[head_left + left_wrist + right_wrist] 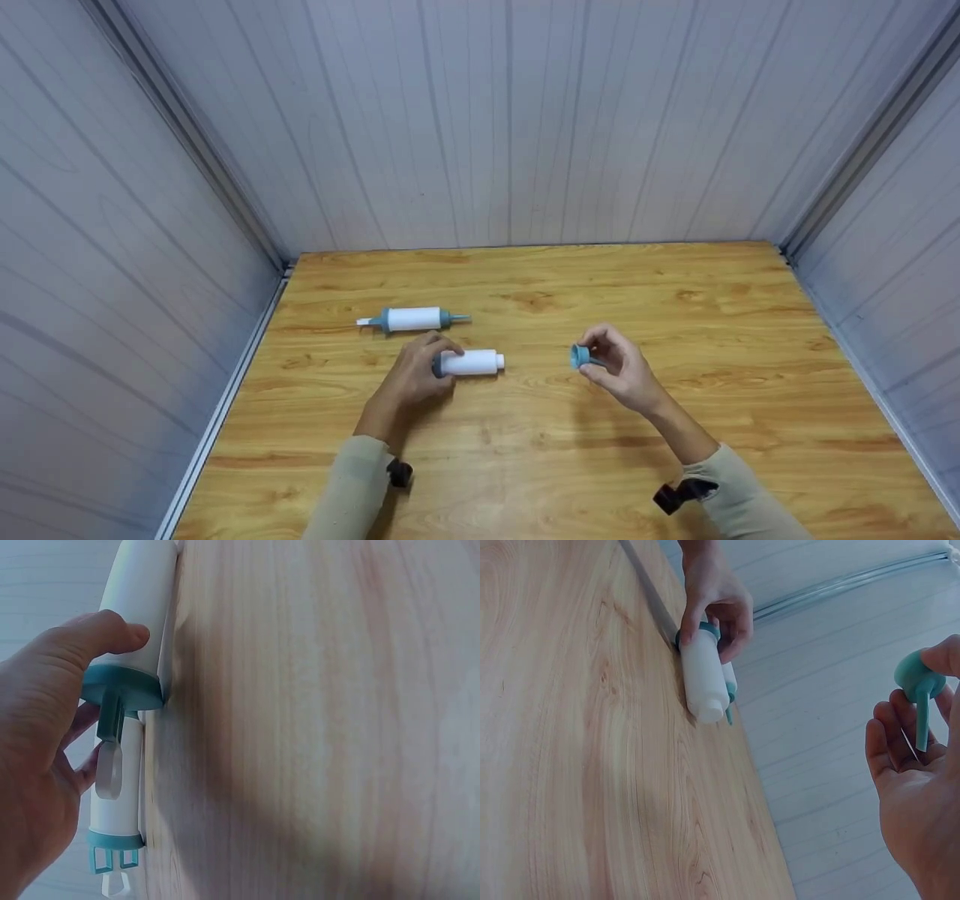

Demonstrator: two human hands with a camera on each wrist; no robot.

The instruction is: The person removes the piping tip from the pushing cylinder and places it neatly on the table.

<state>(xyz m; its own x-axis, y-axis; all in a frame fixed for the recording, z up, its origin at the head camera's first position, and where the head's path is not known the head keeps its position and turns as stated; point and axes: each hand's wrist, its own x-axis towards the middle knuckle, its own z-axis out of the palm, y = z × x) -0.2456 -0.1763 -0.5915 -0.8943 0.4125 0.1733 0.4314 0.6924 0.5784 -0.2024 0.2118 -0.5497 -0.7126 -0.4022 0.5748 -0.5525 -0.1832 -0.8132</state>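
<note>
A white icing-syringe-like tube point(474, 362) lies near the table's middle, its narrow white neck pointing right. My left hand point(415, 373) grips it at the left end, thumb and fingers around the white barrel near the teal collar point(121, 685). In the left wrist view a short teal handle with a pale tip sticks out of that collar. Raised above the table at the right, my right hand point(624, 373) pinches a teal nozzle cap point(913, 676) with a thin spout. Its round open mouth faces left, toward the tube but apart from it. The spout points back toward the palm.
Behind the left hand lies a second white tube point(414, 319) with teal ends, its thin spout pointing right. The wooden table point(712, 322) meets pale panel walls point(525, 135) at the back and on both sides. Each wrist carries a black camera mount.
</note>
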